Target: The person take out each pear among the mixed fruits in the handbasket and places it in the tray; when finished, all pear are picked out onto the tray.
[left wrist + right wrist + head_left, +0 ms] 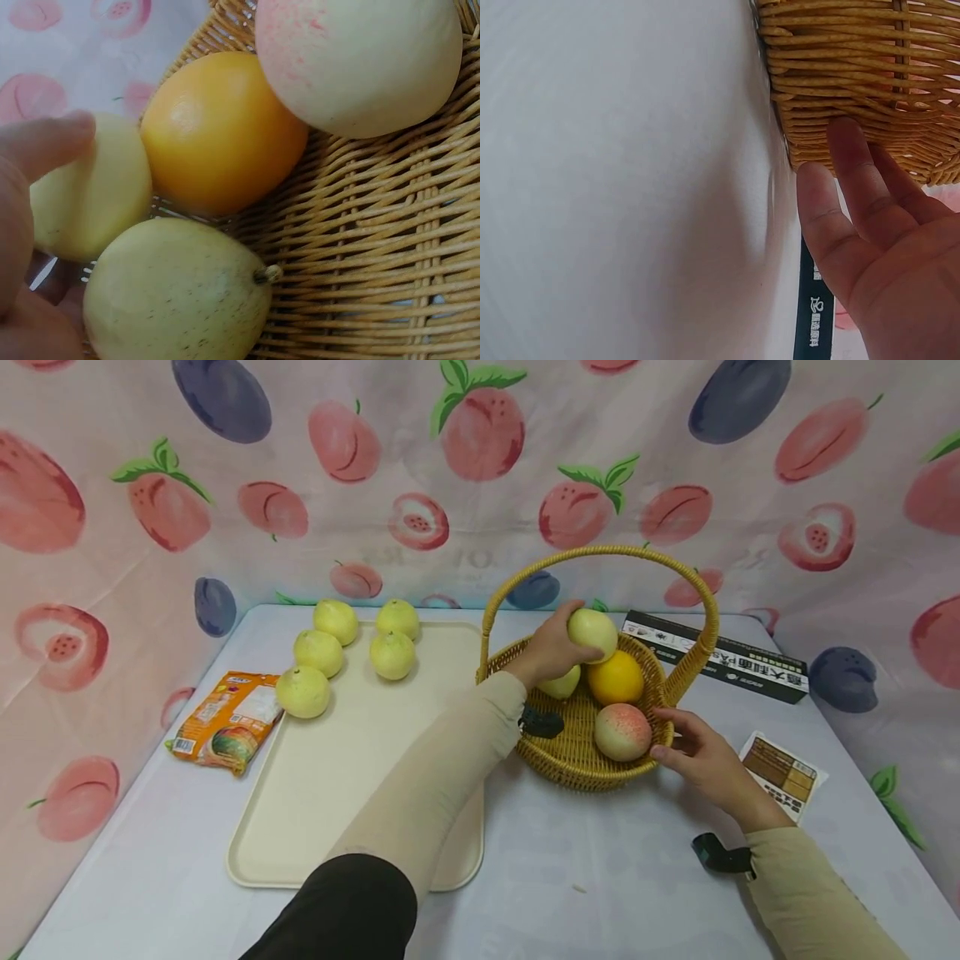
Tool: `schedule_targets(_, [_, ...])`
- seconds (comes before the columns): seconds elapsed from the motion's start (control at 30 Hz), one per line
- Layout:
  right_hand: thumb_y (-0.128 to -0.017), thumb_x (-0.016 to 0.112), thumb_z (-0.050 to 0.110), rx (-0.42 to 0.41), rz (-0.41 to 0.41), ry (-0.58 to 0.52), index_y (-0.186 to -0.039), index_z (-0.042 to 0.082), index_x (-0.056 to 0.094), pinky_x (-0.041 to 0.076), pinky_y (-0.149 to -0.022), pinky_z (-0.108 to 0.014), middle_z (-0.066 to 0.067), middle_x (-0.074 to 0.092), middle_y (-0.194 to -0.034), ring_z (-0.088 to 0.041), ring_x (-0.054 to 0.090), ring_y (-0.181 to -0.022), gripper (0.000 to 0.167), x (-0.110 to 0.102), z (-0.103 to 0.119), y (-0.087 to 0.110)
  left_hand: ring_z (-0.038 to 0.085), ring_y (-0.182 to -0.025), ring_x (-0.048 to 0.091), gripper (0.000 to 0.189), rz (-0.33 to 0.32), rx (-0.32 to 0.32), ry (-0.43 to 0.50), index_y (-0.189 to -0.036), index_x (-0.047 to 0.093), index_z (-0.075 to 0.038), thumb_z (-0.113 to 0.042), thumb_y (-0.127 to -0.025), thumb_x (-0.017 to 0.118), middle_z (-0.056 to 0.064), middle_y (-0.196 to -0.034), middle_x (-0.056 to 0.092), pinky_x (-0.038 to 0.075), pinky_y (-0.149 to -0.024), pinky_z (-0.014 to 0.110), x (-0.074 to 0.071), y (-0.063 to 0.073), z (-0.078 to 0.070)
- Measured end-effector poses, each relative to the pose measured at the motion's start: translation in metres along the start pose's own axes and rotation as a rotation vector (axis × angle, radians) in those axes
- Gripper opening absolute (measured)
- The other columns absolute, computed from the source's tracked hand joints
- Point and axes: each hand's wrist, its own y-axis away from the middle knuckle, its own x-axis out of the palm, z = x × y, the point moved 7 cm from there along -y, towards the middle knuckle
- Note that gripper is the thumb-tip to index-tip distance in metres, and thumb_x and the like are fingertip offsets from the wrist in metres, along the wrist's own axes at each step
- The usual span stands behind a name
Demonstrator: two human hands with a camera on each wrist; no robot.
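My left hand reaches over the wicker basket and grips a smooth, pale yellow round fruit, thumb across its side. Just below that hand, a greenish-yellow pear with a short stem lies inside the basket. An orange sits against the held fruit, and a pink-blushed peach lies towards the front right. My right hand is at the basket's right side; in the right wrist view its fairly straight fingers touch the woven outer wall.
A cream tray stands left, with several yellow-green fruits along its far and left edges. An orange packet overlaps the tray's left side. Behind the basket lies a long black box; a brown-and-white packet is at right. The basket handle arches overhead.
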Motion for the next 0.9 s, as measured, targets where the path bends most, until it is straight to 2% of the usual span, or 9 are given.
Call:
schedule_targets(0.27, [-0.102,0.060,0.018,-0.012,-0.003,0.003,-0.151,-0.001,0.035,0.042,-0.086,-0.011,-0.029,0.034,-0.151,-0.047,0.048,-0.124,0.058,-0.001,0.001,0.000,0.024,-0.122,0.054,0.080,-0.078,0.037,-0.040,-0.156,0.034,-0.018,-0.024,-0.089,0.078,0.008,-0.148,0.046,0.050,-0.091,0.037,-0.001,0.000,-0.003])
schedule_targets(0.53, [-0.102,0.061,0.019,-0.011,-0.006,0.024,-0.150,-0.001,0.036,0.042,-0.086,-0.013,-0.030,0.036,-0.150,-0.048,0.049,-0.123,0.058,-0.001,0.003,0.001,0.020,-0.120,0.054,0.080,-0.075,0.085,-0.061,-0.154,0.038,-0.018,-0.024,-0.087,0.081,0.003,-0.146,0.048,0.050,-0.089,0.033,-0.001,0.002,-0.005])
schedule_targets(0.73, [-0.102,0.061,0.018,-0.020,-0.007,0.026,-0.150,-0.001,0.036,0.044,-0.085,-0.013,-0.030,0.037,-0.149,-0.047,0.050,-0.121,0.057,-0.001,0.004,0.001,0.019,-0.122,0.052,0.079,-0.077,0.123,-0.086,-0.153,0.039,-0.017,-0.023,-0.086,0.081,0.001,-0.148,0.046,0.050,-0.089,0.033,-0.002,0.008,-0.015])
schedule_targets(0.9, [-0.102,0.061,0.016,-0.032,-0.008,0.026,-0.150,-0.002,0.037,0.044,-0.085,-0.013,-0.030,0.038,-0.148,-0.045,0.051,-0.120,0.056,-0.001,0.004,0.001,0.020,-0.126,0.046,0.078,-0.044,0.160,-0.127,-0.153,0.040,-0.018,-0.023,-0.087,0.081,0.000,-0.149,0.044,0.050,-0.090,0.034,-0.002,0.017,-0.025])
